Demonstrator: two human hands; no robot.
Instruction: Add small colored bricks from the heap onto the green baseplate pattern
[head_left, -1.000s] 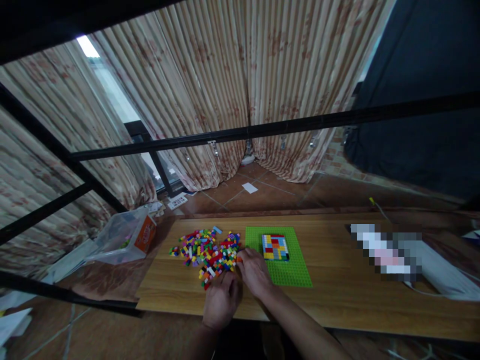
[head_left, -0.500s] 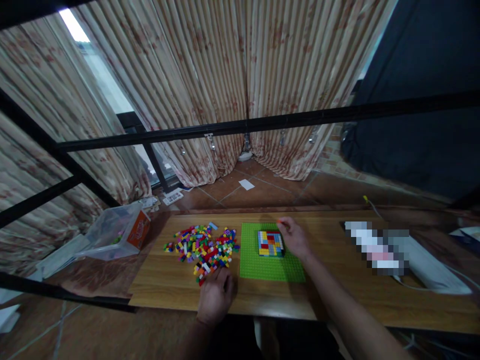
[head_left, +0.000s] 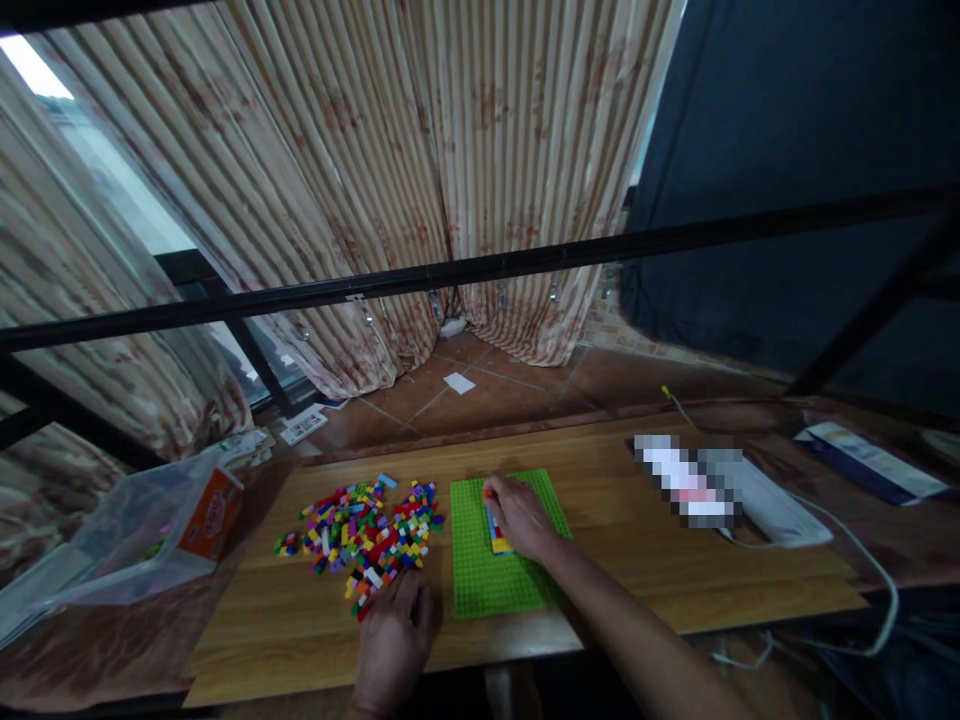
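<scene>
A small orange brick (head_left: 488,492) shows at the fingertips of my right hand (head_left: 523,518), which is closed in a pinch. That hand is over the far left corner of a multicoloured block of bricks (head_left: 499,546) and hides most of it. The block sits on a green studded baseplate (head_left: 471,590). My left hand (head_left: 394,632) lies at the near edge of a heap of loose, mixed-colour toy bricks (head_left: 375,530). Its fingers are curled down, and whether anything is between them is hidden.
Everything stands on a low wooden table (head_left: 255,600). Left of it is a clear plastic bin (head_left: 135,540) with an orange label. A blurred-out object (head_left: 686,482) and a white cable (head_left: 885,590) lie at the right. A black metal rail (head_left: 480,268) crosses beyond the table.
The view has swung to the right. My right hand has moved from the block's far right edge to over its left side, carrying the orange brick. My left hand stays by the heap.
</scene>
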